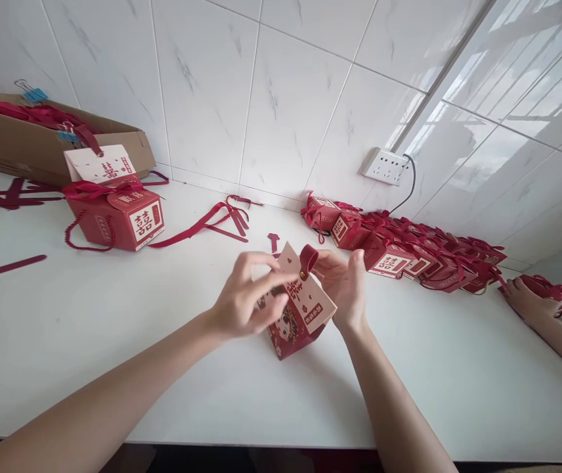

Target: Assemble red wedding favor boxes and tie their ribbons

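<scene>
A red and cream gift box [318, 309] stands on the table between my hands, turned at an angle. Its peaked top carries red characters and a dark red strap loop [309, 261] fixed by a gold stud. My left hand [251, 295] reaches over the box's left side, index finger stretched towards the strap, thumb apart and nothing visible between them. To the right, my right hand [345, 289] has its thumb raised and its fingers spread behind the strap and top; the box partly hides those fingertips.
A red box with a bow [108, 220] stands left, before a cardboard box [10, 141] of ribbons. Loose straps [207, 226] lie near the wall. Several finished-looking red boxes [389, 256] line the right, below a power socket [384, 165]. Another person's hands [527, 299] hold a red box at far right.
</scene>
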### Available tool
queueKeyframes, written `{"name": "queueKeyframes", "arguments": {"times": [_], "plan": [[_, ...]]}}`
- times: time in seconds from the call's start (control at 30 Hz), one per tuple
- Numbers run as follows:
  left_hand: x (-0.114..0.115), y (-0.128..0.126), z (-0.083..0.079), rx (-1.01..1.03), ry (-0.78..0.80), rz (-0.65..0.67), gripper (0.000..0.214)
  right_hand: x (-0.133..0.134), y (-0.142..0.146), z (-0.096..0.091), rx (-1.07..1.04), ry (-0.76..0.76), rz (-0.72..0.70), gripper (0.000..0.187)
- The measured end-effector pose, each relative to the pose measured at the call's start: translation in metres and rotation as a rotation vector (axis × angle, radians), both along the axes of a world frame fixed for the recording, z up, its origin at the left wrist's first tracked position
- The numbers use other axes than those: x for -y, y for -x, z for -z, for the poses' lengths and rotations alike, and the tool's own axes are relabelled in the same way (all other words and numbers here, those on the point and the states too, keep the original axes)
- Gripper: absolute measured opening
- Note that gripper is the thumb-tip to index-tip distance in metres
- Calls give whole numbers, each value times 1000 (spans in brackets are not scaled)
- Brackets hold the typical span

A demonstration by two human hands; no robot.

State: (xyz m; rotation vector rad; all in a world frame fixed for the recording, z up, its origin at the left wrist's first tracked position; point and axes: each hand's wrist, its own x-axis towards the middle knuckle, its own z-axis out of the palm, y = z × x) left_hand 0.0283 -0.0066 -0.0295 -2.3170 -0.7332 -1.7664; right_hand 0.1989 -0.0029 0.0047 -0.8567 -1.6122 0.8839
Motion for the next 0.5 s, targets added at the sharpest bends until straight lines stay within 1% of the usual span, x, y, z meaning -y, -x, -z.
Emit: {"name": "queueKeyframes", "arguments": {"times": [0.03,0.07,0.1,0.17,0.2,0.27,0.33,0.37,0.4,0.5], "plan": [[-1,1,-1,51,65,-47,27,0,-1,0,-37,-12,-42,70],[-2,2,-2,93,154,-65,32,0,-3,-1,-58,-22,-79,66],[-3,2,-3,118,263,-52,41,1,-4,-1,-57,-25,-119,61],[-4,2,-5,127,506,35,57,3,-6,-4,11,2,-223,58],[-4,2,-5,123,620,88,60,4,-7,-5,33,32,-286,58],[-2,1,-7,142,799,184,53,4,-10,-6,23,80,-408,57],[1,0,-10,210,890,237,41,3,-13,-7,-24,74,-479,56],[2,-1,-12,250,907,242,37,2,-14,-7,-37,53,-474,55],[3,-1,-13,286,907,233,35,2,-15,-7,-44,19,-431,51],[4,-2,-16,319,831,160,32,3,-13,-8,-45,-103,-179,26]]}}
